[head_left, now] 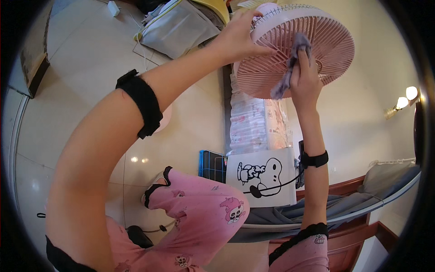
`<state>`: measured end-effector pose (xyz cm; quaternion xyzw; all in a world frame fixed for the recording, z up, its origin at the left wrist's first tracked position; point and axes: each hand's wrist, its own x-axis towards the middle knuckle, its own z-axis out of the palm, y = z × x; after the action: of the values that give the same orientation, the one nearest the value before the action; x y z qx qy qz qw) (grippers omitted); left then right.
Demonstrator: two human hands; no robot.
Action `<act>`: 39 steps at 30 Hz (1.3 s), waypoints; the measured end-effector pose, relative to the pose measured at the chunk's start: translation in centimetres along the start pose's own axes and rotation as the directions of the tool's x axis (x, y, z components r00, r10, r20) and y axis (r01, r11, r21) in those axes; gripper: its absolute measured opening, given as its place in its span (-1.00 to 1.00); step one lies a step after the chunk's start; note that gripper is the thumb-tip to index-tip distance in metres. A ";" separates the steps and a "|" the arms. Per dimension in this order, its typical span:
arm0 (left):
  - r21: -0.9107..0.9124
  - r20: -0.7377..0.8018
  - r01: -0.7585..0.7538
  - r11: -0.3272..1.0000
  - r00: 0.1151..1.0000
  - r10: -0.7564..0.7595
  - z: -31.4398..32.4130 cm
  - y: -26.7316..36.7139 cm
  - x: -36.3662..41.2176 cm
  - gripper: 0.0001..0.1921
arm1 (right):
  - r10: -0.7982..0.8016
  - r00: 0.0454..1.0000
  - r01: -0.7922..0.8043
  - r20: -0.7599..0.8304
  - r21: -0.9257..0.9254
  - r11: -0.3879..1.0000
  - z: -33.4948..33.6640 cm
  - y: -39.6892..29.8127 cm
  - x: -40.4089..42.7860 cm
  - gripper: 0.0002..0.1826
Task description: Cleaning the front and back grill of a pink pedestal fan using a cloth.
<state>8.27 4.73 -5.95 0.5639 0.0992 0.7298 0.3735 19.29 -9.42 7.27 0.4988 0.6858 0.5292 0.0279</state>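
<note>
A pink electric fan head (272, 68) with a round slatted grille fills the upper right of the head view. My left hand (243, 37) grips its rim from the left, thumb on the front grille and fingers round the back edge. In my right hand (306, 80) is a greyish-purple cloth (300, 44), which my fingers press against the front grille near the centre. One end of the cloth hangs down over the lower slats. Part of the fan's back is hidden behind the rim and my left hand.
Near my knee stand a white panel with a black cartoon drawing (282, 176) and a blue wire basket (212, 166). Behind the fan are patterned covers (248, 125). A grey-white fabric bag (180, 29) lies at the top; a curved rail with grey fabric (340, 217) runs at right.
</note>
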 end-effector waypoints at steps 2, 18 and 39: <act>0.021 0.007 -0.025 0.999 1.000 0.025 0.1 0.1 -0.1 -0.07 | 0.029 0.999 -0.030 0.020 0.080 0.996 0.8 0.9 -3.0 -0.57; -0.014 0.155 -0.004 1.000 0.988 0.006 -0.6 -0.9 0.6 -0.08 | 0.193 0.981 -0.165 0.034 0.681 0.713 0.4 -0.9 1.7 -0.57; -0.129 0.344 0.316 0.940 0.903 -0.256 0.0 2.1 0.6 -0.09 | 0.635 0.619 -0.187 -0.462 0.698 0.691 4.0 -3.6 -2.3 -0.84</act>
<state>7.30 3.70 -4.31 0.6183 0.0518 0.5709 0.5378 20.39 -8.06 1.67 0.4051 0.6320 0.4231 -0.5075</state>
